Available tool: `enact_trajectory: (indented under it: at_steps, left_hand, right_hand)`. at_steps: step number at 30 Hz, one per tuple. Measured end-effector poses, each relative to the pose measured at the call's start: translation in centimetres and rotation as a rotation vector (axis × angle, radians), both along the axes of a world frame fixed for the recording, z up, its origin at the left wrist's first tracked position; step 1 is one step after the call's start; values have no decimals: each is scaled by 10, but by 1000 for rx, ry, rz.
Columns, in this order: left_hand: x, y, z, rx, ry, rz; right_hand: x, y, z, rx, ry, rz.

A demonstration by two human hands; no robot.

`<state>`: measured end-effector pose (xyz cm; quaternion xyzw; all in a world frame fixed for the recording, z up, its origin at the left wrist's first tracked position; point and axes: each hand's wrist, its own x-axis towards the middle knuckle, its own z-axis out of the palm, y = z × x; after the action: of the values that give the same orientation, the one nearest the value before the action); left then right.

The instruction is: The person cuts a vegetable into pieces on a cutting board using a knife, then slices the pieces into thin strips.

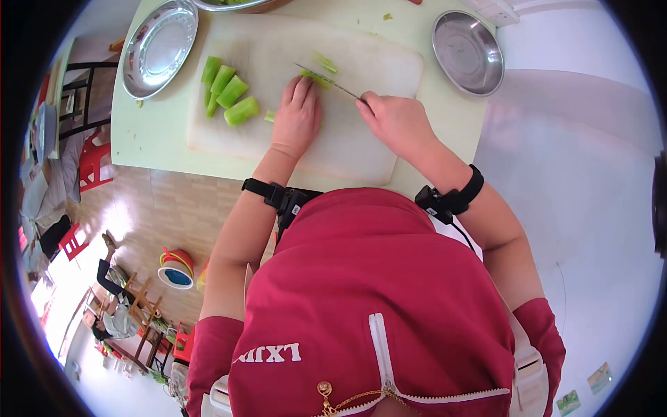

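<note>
My right hand (397, 119) is closed round the handle of a kitchen knife (330, 81), whose blade points away to the upper left. My left hand (297, 115) has its fingers together, with the tips pressing on a piece of peeled green stem vegetable (318, 78) at the blade. Cut slivers (324, 62) lie just beyond the knife. Under both hands is a white cutting board (361, 149). Several thick green stem chunks (233, 92) lie to the left of my left hand. Another small green piece (269, 117) shows beside that hand, partly hidden.
An oval metal dish (160, 48) sits at the table's left, and a metal bowl (469, 53) at its right. Part of another metal bowl (240, 5) shows at the far edge. Beyond the pale table (149, 132), red stools (95, 161), a bucket (177, 267) and a seated person (118, 320) appear.
</note>
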<state>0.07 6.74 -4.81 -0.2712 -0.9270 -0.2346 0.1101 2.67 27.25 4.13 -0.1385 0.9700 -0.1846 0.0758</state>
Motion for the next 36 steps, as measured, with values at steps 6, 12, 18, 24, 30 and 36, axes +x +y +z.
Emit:
enact_trajectory:
  at_steps: [6, 12, 18, 24, 30, 36]
  left_hand:
    - [-1, 4, 1, -10, -29, 36]
    - [-4, 1, -6, 22, 1, 37]
    - [-3, 2, -4, 18, 7, 43]
    - [-2, 3, -2, 55, -3, 41]
    - [-2, 0, -6, 39, -15, 41]
    - [-4, 1, -5, 133, 26, 30]
  right_hand:
    - [7, -5, 8, 89, 10, 44]
    - [7, -1, 6, 91, 4, 72]
    - [9, -3, 12, 153, 12, 101]
    - [7, -6, 7, 156, 31, 112]
    - [-15, -22, -13, 84, 24, 132]
    - [-13, -5, -8, 25, -11, -29]
